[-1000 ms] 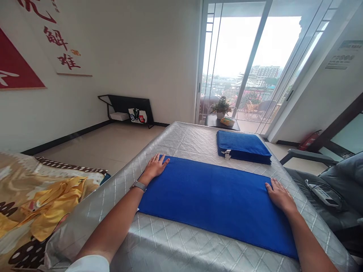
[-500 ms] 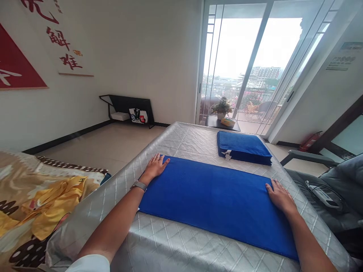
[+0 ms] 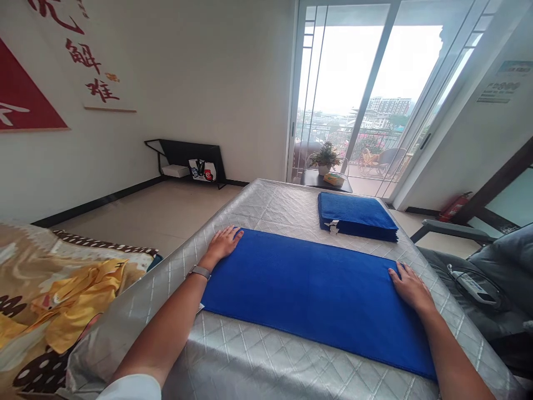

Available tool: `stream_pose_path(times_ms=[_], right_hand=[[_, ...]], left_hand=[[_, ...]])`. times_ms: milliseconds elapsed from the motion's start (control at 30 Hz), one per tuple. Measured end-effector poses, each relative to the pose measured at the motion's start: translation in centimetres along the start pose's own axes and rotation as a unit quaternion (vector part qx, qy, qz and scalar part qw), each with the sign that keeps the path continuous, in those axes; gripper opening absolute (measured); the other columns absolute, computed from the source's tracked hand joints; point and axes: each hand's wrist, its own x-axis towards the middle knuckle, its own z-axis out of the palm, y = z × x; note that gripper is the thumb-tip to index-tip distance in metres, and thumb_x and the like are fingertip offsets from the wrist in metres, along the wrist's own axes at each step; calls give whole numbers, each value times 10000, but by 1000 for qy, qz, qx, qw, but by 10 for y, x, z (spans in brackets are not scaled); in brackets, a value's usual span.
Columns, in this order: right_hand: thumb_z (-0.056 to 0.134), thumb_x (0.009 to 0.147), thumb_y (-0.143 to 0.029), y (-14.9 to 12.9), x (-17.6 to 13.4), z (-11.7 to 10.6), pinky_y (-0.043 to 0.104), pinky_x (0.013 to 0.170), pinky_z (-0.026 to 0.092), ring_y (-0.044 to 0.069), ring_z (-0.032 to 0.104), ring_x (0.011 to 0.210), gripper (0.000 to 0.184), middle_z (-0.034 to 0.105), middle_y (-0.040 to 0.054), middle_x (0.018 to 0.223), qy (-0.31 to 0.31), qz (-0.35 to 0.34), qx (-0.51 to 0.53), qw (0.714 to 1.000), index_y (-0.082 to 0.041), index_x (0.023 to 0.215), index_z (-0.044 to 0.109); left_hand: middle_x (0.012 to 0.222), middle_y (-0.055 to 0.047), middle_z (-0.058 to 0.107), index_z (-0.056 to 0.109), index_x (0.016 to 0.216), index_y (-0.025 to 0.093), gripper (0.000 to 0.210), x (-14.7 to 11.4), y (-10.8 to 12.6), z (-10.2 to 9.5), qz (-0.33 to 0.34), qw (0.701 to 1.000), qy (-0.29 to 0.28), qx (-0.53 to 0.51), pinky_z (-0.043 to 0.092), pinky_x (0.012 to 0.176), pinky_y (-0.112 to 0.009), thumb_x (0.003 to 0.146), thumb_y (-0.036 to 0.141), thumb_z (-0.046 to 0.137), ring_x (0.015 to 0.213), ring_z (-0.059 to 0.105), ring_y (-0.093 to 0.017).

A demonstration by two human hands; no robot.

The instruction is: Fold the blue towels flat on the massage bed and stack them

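Note:
A blue towel (image 3: 312,294) lies flat and smooth across the silver quilted cover (image 3: 266,361) in front of me. My left hand (image 3: 222,243) rests at its far left corner, fingers stretched out, with a band on the wrist. On the far right corner lies my right hand (image 3: 410,286), palm down with fingers extended. Both hands touch the cloth without gripping it. Just beyond the towel sits a neat stack of folded blue towels (image 3: 356,214), white tags showing at its near left side. A bit of white tag peeks out near my left forearm.
To the left is a patterned blanket (image 3: 25,250) with a yellow cloth (image 3: 83,311) on it. A grey chair (image 3: 458,289) holding a power strip (image 3: 474,288) stands close on the right. Behind the covered surface, a small table (image 3: 310,179) carries a potted plant (image 3: 326,158).
My left hand has slid slightly left along the towel's edge. The right hand has hardly moved, and the towel lies as before.

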Motion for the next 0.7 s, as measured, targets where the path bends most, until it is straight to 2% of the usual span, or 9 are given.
stream_pose_path(times_ms=[300,700], right_hand=[[175,965,-526,0,4,-2,428,1235,213,275,297,1501,771,363,149,1619,-9,1,-2,1000,-65,1552,370],[171,960,-529,-2,0,-3,444,1227,223,283,310,1495,772,373,148,1613,3,-1,9,1000,-71,1545,382]], left_hand=[[1572,-94,446,472,1488,202,638,-1,3,0,8,1000,18,-14,199,1232,-483,1048,560,179,1477,356,-255],[1610,-123,372,430,1512,156,632,-5,8,-4,-11,1000,7,-4,184,1240,-450,1051,535,220,1505,300,-252]])
